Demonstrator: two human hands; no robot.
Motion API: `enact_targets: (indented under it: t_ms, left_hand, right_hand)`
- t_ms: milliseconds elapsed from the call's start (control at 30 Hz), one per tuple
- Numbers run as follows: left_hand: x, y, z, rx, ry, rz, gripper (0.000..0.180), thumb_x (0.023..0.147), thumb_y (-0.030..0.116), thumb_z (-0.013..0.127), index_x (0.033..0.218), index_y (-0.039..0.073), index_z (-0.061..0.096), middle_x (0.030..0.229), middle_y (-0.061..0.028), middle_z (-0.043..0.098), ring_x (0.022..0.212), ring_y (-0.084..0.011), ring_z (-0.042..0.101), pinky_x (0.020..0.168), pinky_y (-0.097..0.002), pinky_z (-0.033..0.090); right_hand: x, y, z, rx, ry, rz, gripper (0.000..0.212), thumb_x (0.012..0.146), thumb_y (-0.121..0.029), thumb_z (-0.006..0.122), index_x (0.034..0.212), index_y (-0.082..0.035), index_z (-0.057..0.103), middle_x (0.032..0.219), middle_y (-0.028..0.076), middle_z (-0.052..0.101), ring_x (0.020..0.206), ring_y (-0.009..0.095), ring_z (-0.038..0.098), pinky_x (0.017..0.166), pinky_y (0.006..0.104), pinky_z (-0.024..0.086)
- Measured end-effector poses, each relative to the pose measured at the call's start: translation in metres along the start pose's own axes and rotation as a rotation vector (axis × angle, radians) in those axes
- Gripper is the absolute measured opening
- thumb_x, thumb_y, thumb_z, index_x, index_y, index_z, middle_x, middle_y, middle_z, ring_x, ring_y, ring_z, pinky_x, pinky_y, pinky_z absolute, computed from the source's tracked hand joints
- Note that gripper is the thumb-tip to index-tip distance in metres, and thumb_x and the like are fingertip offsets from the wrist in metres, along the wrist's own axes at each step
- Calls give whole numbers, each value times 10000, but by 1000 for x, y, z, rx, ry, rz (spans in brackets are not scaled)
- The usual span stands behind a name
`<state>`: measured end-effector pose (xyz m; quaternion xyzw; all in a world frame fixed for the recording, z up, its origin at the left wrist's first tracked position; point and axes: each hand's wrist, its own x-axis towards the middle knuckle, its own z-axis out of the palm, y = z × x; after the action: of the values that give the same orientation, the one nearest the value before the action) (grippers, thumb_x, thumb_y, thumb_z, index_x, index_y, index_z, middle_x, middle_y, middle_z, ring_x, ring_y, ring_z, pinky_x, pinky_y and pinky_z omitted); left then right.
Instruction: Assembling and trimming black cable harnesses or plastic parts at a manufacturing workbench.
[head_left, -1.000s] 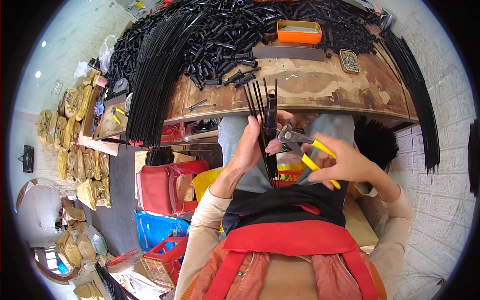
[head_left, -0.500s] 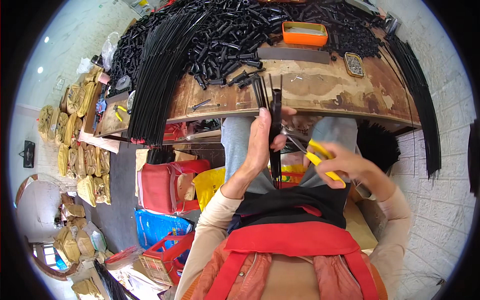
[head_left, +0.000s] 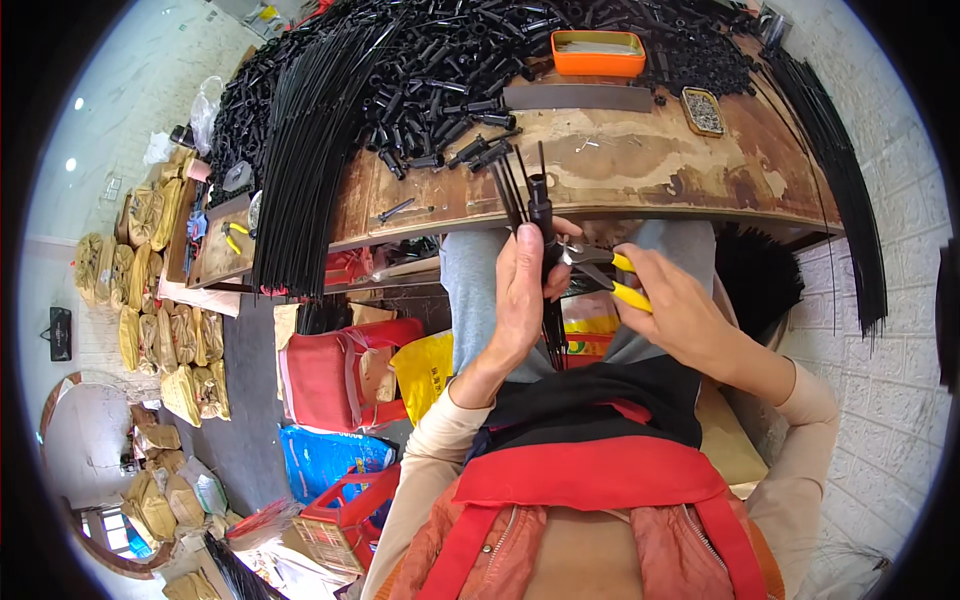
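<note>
Over my lap, just off the bench's front edge, my left hand (head_left: 518, 295) is wrapped round a black plastic tube (head_left: 540, 200) together with several thin black rods (head_left: 510, 185). The rods poke out above and below the grip. My right hand (head_left: 685, 315) grips pliers by their yellow handles (head_left: 630, 297). Their metal jaws point left toward my left fingers, where a small shiny metal bit (head_left: 570, 254) shows beside the tube. I cannot tell whether the jaws pinch that bit.
Black plastic parts (head_left: 440, 95) are heaped on the wooden bench (head_left: 640, 150). Bundles of rods (head_left: 310, 170) hang over its edge at both sides. An orange box (head_left: 598, 62), a small tray of metal bits (head_left: 702, 112) and a screw (head_left: 397, 210) lie there. A red stool (head_left: 325, 375) stands below left.
My right hand has shifted left and turned, and its hold on the plier handles looks tighter. The jaws sit nearer the tube. My left hand keeps its grip.
</note>
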<state>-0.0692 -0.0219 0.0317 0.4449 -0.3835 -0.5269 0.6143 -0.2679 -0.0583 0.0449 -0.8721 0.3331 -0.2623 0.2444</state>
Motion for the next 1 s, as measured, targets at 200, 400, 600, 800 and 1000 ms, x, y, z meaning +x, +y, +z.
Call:
enact_targets:
  t_ms: [200,400,600,800,1000]
  left_hand:
    - [-12,2,-2,-55,-27,2,531,1056,469,307,1066,5,566,583,42,374,518,-50,319,496,-219,257]
    - [-11,2,-9,-59,-137,19,580,1049,504,289,1039,-15,548,585,40,380,517,-51,317,501,-224,262]
    - [-14,2,-11,-96,-148,8,570,1052,504,275,1032,-7,529,590,34,376,514,-55,315,496,-228,262]
    - [-16,1,-9,-64,-123,20,560,1051,508,271,1010,3,509,587,27,377,503,-63,325,483,-230,268]
    - [-15,-2,-15,-129,-205,-5,564,1047,520,273,1014,3,496,592,18,397,502,-64,336,485,-230,286]
  right_hand:
    - [12,-10,-21,232,-406,329,273,924,-201,606,1073,25,574,802,196,596,717,375,570,683,385,470]
    - [-3,-4,4,401,-176,164,272,938,-212,611,1049,35,599,821,195,624,725,334,589,690,371,467]
    - [4,-17,-19,380,-237,194,278,928,-210,622,999,57,598,859,258,639,771,430,617,679,423,476]
    - [0,-19,-23,229,-376,292,300,948,-213,609,1113,37,592,792,219,625,683,348,606,631,407,443]
    - [0,-12,-22,462,-431,242,362,982,-328,543,1050,22,606,802,168,680,767,331,663,703,377,483]
